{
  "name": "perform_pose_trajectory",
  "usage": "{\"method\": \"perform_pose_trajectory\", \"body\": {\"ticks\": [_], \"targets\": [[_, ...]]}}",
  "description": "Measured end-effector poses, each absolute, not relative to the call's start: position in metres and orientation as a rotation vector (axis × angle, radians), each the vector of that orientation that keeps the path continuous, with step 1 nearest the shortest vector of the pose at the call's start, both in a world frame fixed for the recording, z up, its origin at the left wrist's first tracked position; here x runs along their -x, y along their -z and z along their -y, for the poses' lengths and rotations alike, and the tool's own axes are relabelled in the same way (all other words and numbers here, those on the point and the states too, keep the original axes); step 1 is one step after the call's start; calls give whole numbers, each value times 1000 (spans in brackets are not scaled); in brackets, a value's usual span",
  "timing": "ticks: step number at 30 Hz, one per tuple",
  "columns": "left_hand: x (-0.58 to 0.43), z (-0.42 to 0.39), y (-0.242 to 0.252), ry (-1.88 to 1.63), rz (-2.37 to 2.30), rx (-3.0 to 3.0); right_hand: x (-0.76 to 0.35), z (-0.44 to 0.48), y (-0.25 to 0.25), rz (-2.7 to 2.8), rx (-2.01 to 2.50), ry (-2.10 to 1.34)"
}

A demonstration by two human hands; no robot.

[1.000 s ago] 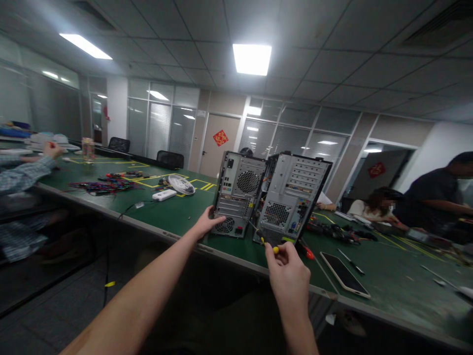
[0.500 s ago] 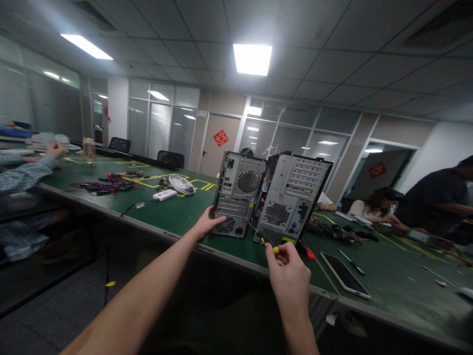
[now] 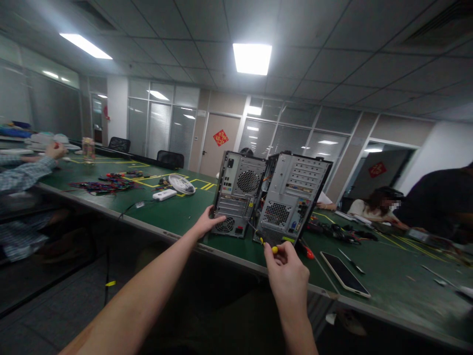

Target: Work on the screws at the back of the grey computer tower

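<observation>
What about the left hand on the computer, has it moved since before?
No, not that I can see: the left hand has its thumb by the same fan grille, at the same place above the table edge.

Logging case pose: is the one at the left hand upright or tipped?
Upright: the computer case stands base-down on the green table, left hand at its lower side.

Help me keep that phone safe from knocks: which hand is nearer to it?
Right. The right hand is left of the phone and apart from it; the left hand is farther left, against the left computer case.
</observation>
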State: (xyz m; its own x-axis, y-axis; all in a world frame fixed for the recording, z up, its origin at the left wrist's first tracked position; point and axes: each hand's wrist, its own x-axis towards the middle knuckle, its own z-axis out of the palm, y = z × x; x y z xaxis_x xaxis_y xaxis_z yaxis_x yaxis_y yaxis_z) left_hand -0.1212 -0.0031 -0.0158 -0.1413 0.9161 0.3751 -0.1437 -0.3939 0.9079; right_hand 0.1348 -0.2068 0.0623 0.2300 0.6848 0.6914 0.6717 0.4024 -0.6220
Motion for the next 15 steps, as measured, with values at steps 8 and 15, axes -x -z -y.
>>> {"method": "perform_pose_trajectory", "body": {"ticks": [8, 15], "targets": [[122, 9, 11, -1631, -953, -1320, -134, 201, -57, 1527, 1279, -30], [120, 13, 8, -1636, -937, -1301, -136, 206, -60, 1654, 1375, 175]]}}
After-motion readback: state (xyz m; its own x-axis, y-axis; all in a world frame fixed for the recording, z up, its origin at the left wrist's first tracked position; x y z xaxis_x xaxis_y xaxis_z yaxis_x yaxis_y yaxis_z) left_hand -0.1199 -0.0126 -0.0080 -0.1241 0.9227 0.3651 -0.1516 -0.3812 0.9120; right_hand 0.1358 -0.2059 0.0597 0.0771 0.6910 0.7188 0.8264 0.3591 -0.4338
